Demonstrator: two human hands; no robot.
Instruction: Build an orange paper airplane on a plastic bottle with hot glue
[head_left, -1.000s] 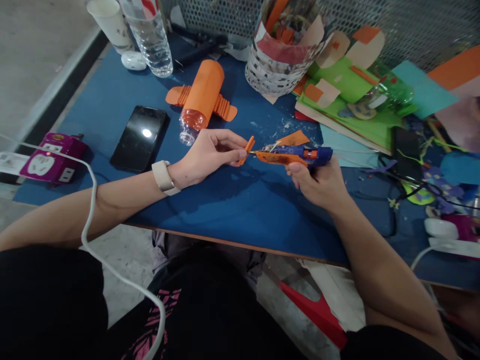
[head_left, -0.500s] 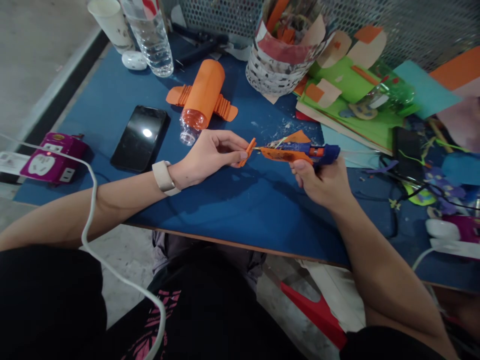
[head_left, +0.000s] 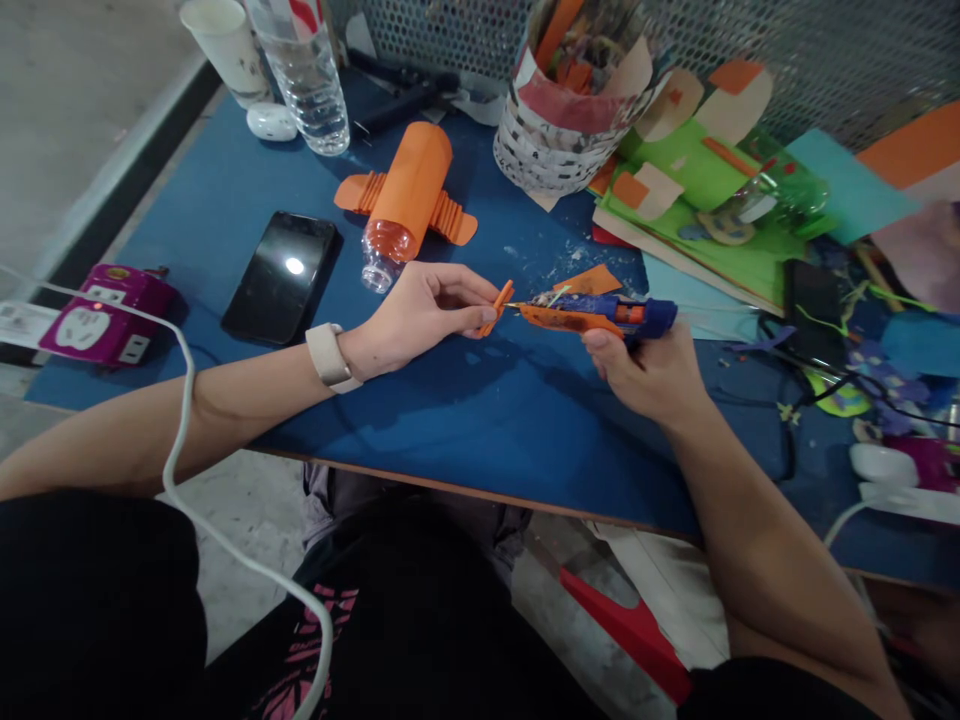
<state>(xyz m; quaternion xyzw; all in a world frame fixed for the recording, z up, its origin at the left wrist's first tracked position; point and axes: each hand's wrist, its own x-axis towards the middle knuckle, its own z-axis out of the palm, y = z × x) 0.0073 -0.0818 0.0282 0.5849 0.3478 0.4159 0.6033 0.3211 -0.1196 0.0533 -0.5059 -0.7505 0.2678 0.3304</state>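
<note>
My left hand (head_left: 431, 308) pinches a small folded orange paper piece (head_left: 501, 303) between thumb and fingertips, above the blue table. My right hand (head_left: 649, 365) is wrapped round a blue and orange glue gun (head_left: 592, 312), its nozzle pointing left. The nozzle tip is at the orange piece; whether they touch I cannot tell. Just beyond my left hand lies a clear plastic bottle (head_left: 386, 255) wrapped in an orange paper sleeve (head_left: 420, 170). Pleated orange paper strips with rounded ends stick out on both its sides. A flat orange scrap (head_left: 596, 280) lies behind the glue gun.
On the left are a black phone (head_left: 280, 275), a purple power adapter (head_left: 112, 315), a water bottle (head_left: 304, 85) and a paper cup (head_left: 225, 50). A woven basket (head_left: 540, 140) and green paper sheets (head_left: 705, 200) sit at the back. A white cable (head_left: 184, 420) crosses my left arm.
The glue gun has shifted very slightly left and down, its nozzle closer to the orange paper piece. My left hand holds nearly the same position.
</note>
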